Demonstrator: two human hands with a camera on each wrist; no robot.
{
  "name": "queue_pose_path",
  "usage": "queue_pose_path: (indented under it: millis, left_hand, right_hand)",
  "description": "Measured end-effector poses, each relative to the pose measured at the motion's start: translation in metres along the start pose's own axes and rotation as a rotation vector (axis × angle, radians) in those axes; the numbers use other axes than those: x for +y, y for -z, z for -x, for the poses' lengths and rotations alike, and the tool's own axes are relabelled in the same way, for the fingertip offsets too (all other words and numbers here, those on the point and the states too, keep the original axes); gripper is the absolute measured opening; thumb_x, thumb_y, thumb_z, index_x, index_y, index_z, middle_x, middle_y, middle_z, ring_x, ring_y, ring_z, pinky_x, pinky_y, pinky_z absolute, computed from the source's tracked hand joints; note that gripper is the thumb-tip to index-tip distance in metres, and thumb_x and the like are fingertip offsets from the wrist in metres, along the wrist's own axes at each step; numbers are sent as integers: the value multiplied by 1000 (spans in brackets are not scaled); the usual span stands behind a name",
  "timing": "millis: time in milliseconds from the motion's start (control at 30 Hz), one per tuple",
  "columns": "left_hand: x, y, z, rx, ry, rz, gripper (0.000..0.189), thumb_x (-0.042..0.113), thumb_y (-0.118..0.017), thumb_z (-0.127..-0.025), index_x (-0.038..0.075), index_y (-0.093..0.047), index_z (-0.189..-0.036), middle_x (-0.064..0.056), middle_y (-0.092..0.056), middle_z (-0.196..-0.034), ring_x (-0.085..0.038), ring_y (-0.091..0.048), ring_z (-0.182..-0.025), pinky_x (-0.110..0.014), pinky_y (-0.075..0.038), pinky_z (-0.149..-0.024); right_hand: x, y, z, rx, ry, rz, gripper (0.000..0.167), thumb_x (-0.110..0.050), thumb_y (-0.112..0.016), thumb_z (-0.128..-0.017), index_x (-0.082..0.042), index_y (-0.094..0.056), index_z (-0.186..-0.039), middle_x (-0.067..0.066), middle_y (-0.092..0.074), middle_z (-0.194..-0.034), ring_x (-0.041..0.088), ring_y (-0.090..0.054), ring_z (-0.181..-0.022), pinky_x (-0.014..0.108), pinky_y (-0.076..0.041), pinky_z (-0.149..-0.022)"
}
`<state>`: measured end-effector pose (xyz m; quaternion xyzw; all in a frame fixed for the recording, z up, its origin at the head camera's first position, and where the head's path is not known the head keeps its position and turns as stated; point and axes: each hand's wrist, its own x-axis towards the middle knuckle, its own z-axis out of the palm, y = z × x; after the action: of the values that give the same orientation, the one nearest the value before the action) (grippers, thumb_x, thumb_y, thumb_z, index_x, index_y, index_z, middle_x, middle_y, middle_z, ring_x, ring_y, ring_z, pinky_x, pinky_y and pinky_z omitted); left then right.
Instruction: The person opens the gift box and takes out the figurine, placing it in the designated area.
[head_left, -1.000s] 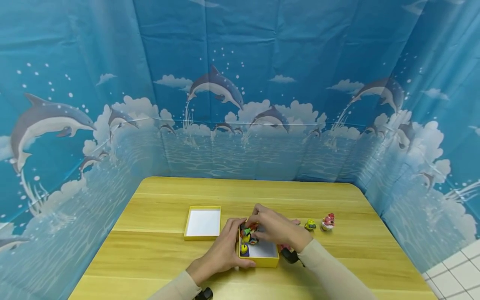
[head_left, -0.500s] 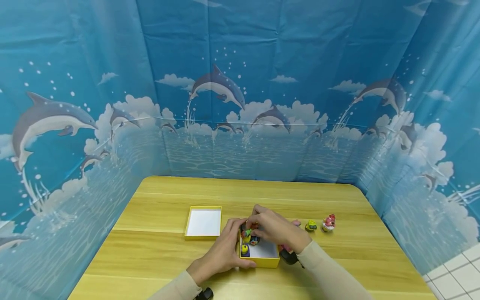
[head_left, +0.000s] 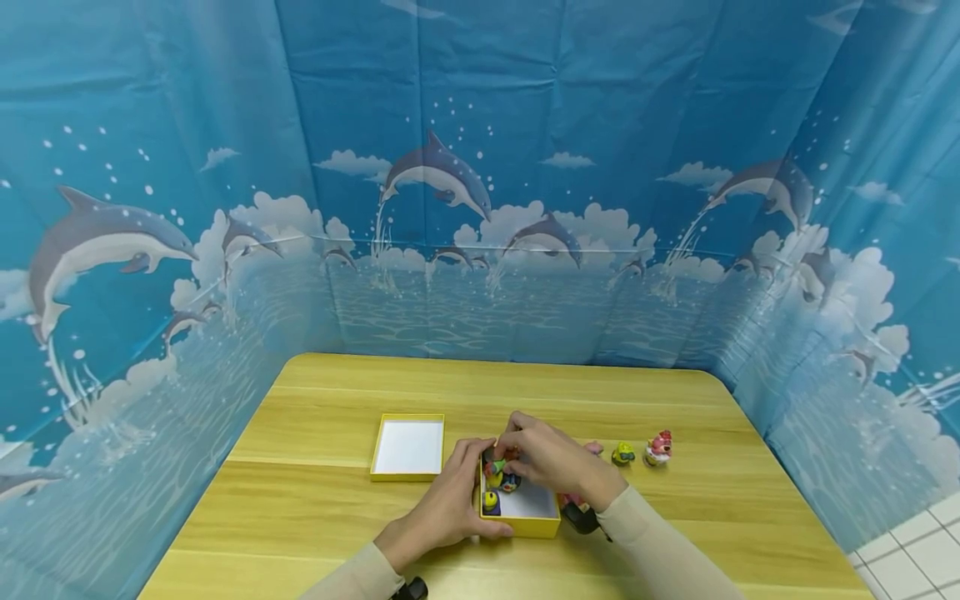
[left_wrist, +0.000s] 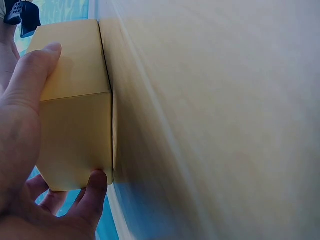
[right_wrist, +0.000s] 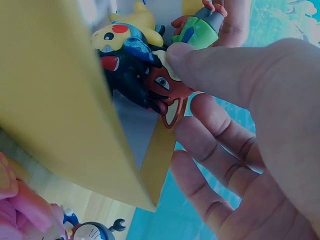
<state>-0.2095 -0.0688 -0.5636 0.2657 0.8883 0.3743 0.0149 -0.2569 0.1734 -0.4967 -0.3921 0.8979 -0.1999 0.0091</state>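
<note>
My left hand [head_left: 442,507] grips the left side of a yellow open box [head_left: 536,527]. In the left wrist view, its thumb lies on one wall of the box [left_wrist: 75,137] and the fingers on another. Over the box's far part, my right hand [head_left: 555,457] pinches a reddish-brown figurine [right_wrist: 172,85] with big eyes and a pointed ear; its lower part is hidden. Around it in the box are a yellow figurine [right_wrist: 140,26] with red cheeks and one in green clothes [right_wrist: 200,32]. Another yellow-headed figurine [head_left: 491,502] stands in the near left corner.
A shallow yellow lid [head_left: 407,447] with a white inside lies left of the box. To the right on the table stand a green-yellow toy [head_left: 623,453] and a red-and-pink one [head_left: 659,448]. More pink toys [right_wrist: 32,210] sit close beside the box, partly under the right wrist.
</note>
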Motion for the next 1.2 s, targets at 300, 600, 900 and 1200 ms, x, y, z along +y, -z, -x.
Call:
queue_pose_path:
  millis: [300, 600, 900, 1200]
  left_hand:
    - [-2, -2, 0, 1, 7, -3, 133, 65, -104, -82, 11, -33, -181, -11, -44, -174, -27, -57, -152, -52, -57, -128]
    - [1, 0, 0, 9, 16, -18, 132, 64, -105, -82, 10, -35, -180, -10, -45, -173, -26, -57, -150, -50, -57, -127]
    - [1, 0, 1, 16, 13, -29, 132, 64, -105, -80, 12, -36, -179, -10, -45, -173, -25, -58, -149, -49, -57, -128]
    - [1, 0, -1, 11, 7, -24, 130, 64, -105, -82, 11, -37, -179, -10, -45, -173, -24, -59, -147, -48, -58, -127]
  right_hand:
    - [0, 1, 4, 40, 16, 13, 14, -13, -87, -107, -24, -87, -116, -2, -69, -119, 10, -70, -101, 28, -66, -89]
    - [-1, 3, 10, 77, 25, 35, 14, -13, -86, -107, -23, -87, -117, -4, -72, -118, 9, -71, -98, 29, -66, -85]
    - [-2, 5, 15, 75, 12, 11, 14, -16, -84, -110, -23, -85, -122, -3, -79, -123, 8, -75, -101, 30, -67, -86]
    - [-5, 8, 18, 53, -21, -50, 14, -13, -81, -111, -22, -82, -122, -3, -83, -122, 5, -77, -103, 38, -71, -91]
